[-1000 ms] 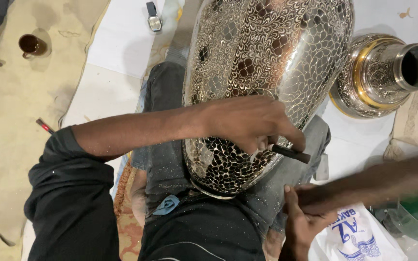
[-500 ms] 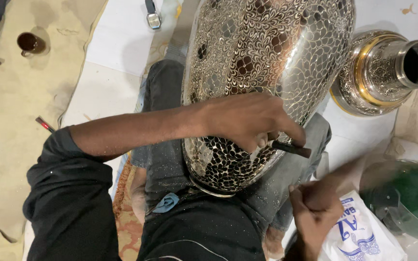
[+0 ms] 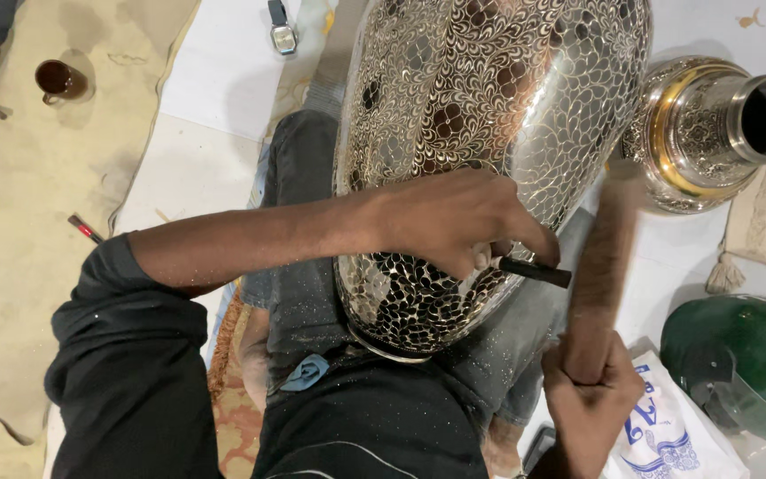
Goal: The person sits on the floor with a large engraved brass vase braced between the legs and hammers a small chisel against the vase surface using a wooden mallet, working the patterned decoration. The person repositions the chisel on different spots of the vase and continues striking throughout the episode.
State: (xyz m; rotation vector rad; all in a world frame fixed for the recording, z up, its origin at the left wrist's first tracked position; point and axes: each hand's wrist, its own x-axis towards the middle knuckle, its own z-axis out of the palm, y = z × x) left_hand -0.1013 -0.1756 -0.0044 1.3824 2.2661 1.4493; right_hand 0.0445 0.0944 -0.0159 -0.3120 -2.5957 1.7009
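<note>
Brown liquid fills a small cup (image 3: pixel 57 80) at the far left, standing on a tan cloth (image 3: pixel 19 231), with a red-tipped stick (image 3: pixel 85 228) lying at the cloth's edge. A wristwatch (image 3: pixel 281 31) lies further along on the white sheet (image 3: pixel 201 80) at the top. Across the person's lap in dark trousers rests a large engraved silver metal vase (image 3: pixel 489 115), its narrow end toward the body, its surface covered in fine scale-like patterns with dark patches. The left hand (image 3: pixel 454 222) reaches over the vase's lower flank, fingers pinched together around a short dark chisel (image 3: pixel 534 270), whose shaft sticks out to the right from under the fingers, just against the metal. Right of that, the right hand (image 3: pixel 591 395) sits low near the knee, fist closed on a wooden mallet (image 3: pixel 603 257) that rises upward, blurred, its top near the vase's right side and above the chisel. A second silver-and-gold vessel (image 3: pixel 711 124) lies beyond the vase at upper right. A printed white bag (image 3: pixel 667 435) and a glossy green helmet (image 3: pixel 746 364) sit at lower right.
</note>
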